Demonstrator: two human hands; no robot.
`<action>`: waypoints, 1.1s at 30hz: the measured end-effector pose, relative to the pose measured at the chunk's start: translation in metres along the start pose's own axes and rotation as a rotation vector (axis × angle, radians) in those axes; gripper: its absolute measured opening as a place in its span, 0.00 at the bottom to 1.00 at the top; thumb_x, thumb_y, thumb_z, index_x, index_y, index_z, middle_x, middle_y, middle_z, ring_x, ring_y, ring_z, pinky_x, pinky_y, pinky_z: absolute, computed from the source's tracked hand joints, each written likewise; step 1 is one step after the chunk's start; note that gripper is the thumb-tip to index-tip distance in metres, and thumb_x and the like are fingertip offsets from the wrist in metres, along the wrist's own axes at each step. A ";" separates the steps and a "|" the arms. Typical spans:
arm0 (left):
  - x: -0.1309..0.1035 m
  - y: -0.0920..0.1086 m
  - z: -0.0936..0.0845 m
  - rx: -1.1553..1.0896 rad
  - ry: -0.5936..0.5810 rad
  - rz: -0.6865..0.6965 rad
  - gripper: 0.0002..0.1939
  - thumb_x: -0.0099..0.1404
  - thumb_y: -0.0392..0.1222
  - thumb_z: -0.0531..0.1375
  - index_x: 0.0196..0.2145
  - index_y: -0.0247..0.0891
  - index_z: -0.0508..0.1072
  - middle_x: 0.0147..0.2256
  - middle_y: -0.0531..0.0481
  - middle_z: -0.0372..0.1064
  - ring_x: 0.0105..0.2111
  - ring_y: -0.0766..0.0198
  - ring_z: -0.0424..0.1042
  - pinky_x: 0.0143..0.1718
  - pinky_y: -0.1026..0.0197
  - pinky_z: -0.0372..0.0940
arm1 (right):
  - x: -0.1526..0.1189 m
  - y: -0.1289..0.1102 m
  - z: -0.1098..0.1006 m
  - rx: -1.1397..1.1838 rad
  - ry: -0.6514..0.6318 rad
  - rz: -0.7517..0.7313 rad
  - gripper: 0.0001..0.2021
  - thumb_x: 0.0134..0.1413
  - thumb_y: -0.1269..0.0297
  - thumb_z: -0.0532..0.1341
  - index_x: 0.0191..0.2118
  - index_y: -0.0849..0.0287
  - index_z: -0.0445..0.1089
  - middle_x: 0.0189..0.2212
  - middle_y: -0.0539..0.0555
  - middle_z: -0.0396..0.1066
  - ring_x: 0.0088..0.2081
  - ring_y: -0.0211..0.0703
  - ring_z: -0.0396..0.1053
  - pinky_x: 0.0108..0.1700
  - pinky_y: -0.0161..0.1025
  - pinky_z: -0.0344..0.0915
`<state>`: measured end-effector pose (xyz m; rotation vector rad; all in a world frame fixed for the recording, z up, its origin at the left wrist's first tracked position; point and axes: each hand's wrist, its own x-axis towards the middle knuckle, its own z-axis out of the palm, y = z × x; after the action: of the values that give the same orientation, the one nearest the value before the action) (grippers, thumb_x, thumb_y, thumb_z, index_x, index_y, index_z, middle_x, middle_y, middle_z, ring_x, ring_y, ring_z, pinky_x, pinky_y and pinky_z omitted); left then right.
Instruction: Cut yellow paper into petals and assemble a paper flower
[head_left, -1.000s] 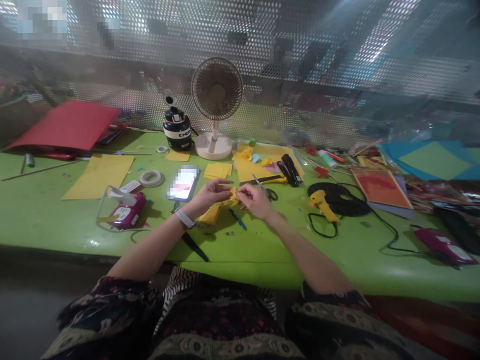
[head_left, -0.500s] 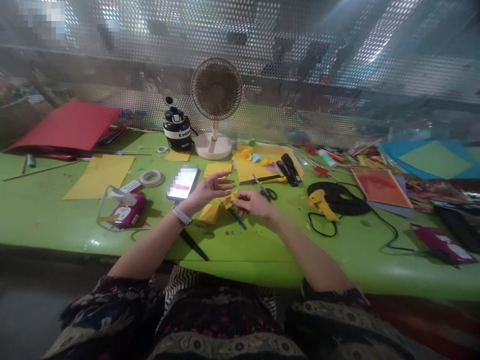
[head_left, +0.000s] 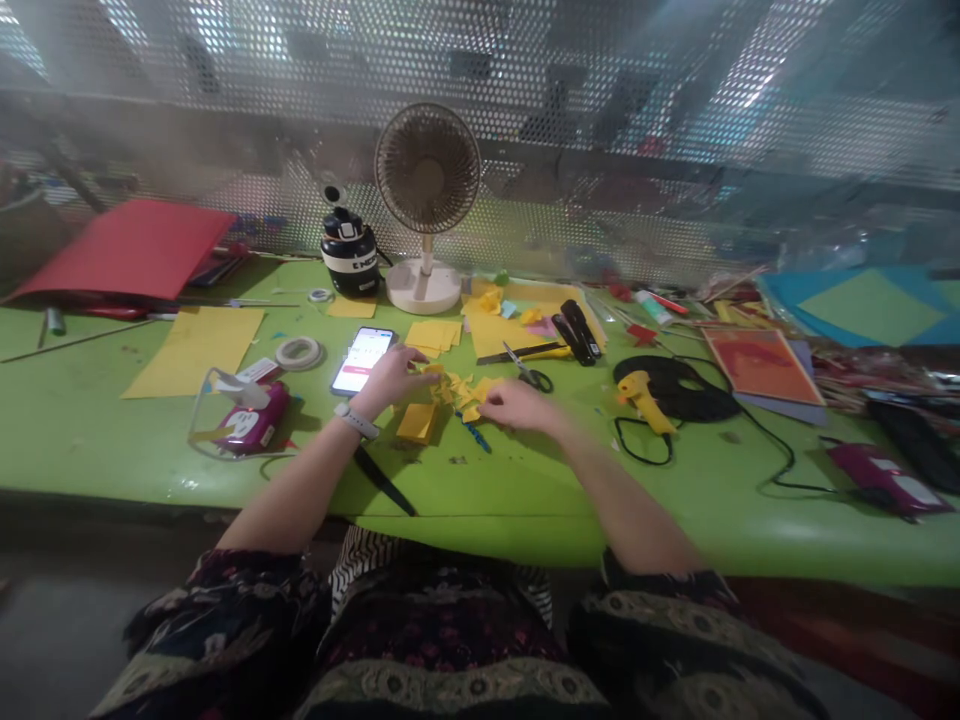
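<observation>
Small folded yellow paper pieces (head_left: 456,388) lie in a loose heap on the green table between my two hands. My left hand (head_left: 391,380), with a white watch strap at the wrist, is at the heap's left end, its fingertips drawn together on a yellow piece. At the right end my right hand (head_left: 519,404) pinches another folded yellow piece (head_left: 475,400) between thumb and fingers. Just below the heap are a stack of yellow paper squares (head_left: 417,423) and a blue pen-like item (head_left: 478,438). A lit phone (head_left: 361,362) lies beyond my left wrist.
A fan (head_left: 424,285) and a dark bottle (head_left: 351,262) stand at the back. Scissors (head_left: 534,377), a stapler (head_left: 576,333) and a yellow glue gun (head_left: 643,400) with its cord lie to the right. A purple power adapter (head_left: 262,425) and tape roll (head_left: 298,352) are left.
My hands have moved apart and lower. The yellow pieces, bunched at my fingers before, now spread between both hands. My left fingers, stretched out earlier, have come down onto the paper.
</observation>
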<state>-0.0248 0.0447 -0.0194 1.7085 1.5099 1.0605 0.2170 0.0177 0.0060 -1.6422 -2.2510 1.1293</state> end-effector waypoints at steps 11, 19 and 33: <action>-0.014 0.018 0.010 -0.230 -0.133 0.301 0.09 0.61 0.47 0.66 0.34 0.39 0.80 0.36 0.45 0.73 0.37 0.62 0.71 0.37 0.61 0.66 | -0.002 -0.007 -0.007 0.403 0.221 -0.057 0.06 0.54 0.63 0.65 0.35 0.59 0.72 0.28 0.53 0.76 0.25 0.38 0.71 0.27 0.35 0.66; -0.016 0.013 0.022 -0.297 -0.189 0.297 0.15 0.58 0.50 0.68 0.34 0.35 0.77 0.36 0.45 0.73 0.35 0.64 0.73 0.36 0.61 0.69 | 0.002 -0.006 0.004 0.515 0.182 -0.174 0.11 0.52 0.59 0.68 0.33 0.62 0.71 0.30 0.52 0.76 0.28 0.37 0.73 0.30 0.33 0.66; -0.020 0.018 0.027 -0.590 -0.216 -0.128 0.24 0.54 0.59 0.68 0.31 0.35 0.67 0.30 0.48 0.75 0.30 0.59 0.80 0.23 0.67 0.68 | -0.008 0.004 -0.033 -0.064 0.342 0.051 0.06 0.60 0.63 0.62 0.39 0.59 0.73 0.40 0.58 0.78 0.36 0.43 0.75 0.35 0.36 0.66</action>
<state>0.0069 0.0238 -0.0209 1.2473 1.0201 1.0775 0.2404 0.0271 0.0297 -1.7693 -2.0551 0.7244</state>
